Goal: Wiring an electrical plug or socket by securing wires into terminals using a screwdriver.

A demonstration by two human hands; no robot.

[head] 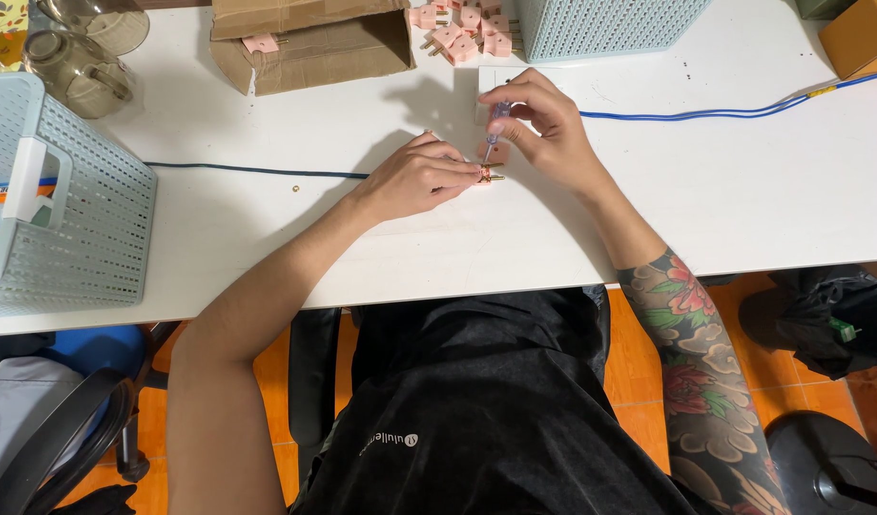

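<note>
My black shirt [476, 410] sits nearest; at twelve o'clock my left hand [414, 178] pinches a pink plug [489, 174] on the white table [743, 191]; my right hand [543, 124] grips a small screwdriver [495, 129] upright above it.

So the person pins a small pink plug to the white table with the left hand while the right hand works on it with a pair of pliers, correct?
Not quite. In the head view the right hand holds a small screwdriver, not pliers, its tip pointing down at the pink plug. The left hand does pin the plug to the white table.
</note>
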